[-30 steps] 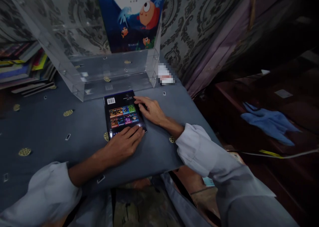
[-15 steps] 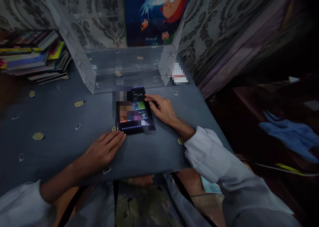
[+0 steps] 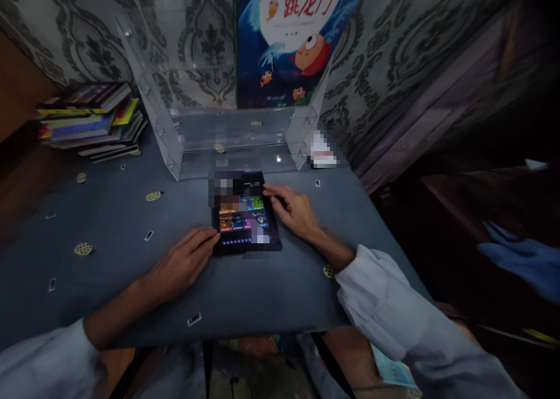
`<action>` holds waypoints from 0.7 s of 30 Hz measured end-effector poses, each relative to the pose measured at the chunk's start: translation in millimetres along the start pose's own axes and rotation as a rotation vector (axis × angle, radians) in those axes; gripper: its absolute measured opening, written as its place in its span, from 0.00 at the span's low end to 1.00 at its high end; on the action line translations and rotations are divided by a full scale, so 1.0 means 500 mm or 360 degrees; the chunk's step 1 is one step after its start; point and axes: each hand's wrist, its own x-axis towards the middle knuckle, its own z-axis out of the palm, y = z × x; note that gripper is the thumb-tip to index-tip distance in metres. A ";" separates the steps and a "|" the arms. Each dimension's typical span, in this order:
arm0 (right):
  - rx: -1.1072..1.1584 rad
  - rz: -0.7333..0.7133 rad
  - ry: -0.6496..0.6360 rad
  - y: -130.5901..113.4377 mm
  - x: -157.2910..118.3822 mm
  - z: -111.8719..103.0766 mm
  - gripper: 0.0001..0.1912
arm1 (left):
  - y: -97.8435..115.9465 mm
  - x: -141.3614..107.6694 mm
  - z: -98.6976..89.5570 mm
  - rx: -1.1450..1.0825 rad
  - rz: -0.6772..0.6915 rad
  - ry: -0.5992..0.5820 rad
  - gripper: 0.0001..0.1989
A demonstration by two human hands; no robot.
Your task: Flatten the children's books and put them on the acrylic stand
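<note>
A thin dark booklet [image 3: 236,235] with a glossy cover and small coloured pictures lies flat on the grey table; part of its cover is blurred out. My left hand [image 3: 188,262] rests on the table with fingers stretched out, their tips touching the booklet's lower left edge. On the other side, my right hand [image 3: 297,212] is bent loosely at the fingers, thumb and index apart. Its index fingertip meets the booklet's upper right edge. Neither hand grips the booklet.
Behind the booklet stands a clear acrylic stand [image 3: 236,163] holding an upright picture book [image 3: 289,55]. A stack of books [image 3: 91,119] sits at the back left. A small white item [image 3: 322,148], blurred out, is right of the stand. The table's right edge [image 3: 389,235] drops off beside my sleeve.
My view has tilted up, so the scene sits lower and further right. My left fingertips have slid a little up the booklet's left edge. The right hand keeps its place on the booklet.
</note>
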 end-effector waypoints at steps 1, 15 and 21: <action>0.0000 -0.0009 0.0001 0.001 0.000 0.000 0.19 | -0.009 0.008 0.000 -0.0025 -0.0017 0.0006 0.18; 0.0009 -0.0041 0.0017 -0.002 0.001 0.000 0.20 | -0.185 0.155 0.046 -0.0033 -0.0231 0.0088 0.16; -0.0010 -0.0095 0.0036 0.001 0.000 -0.001 0.19 | -0.207 0.170 0.066 0.0029 -0.0245 0.0186 0.16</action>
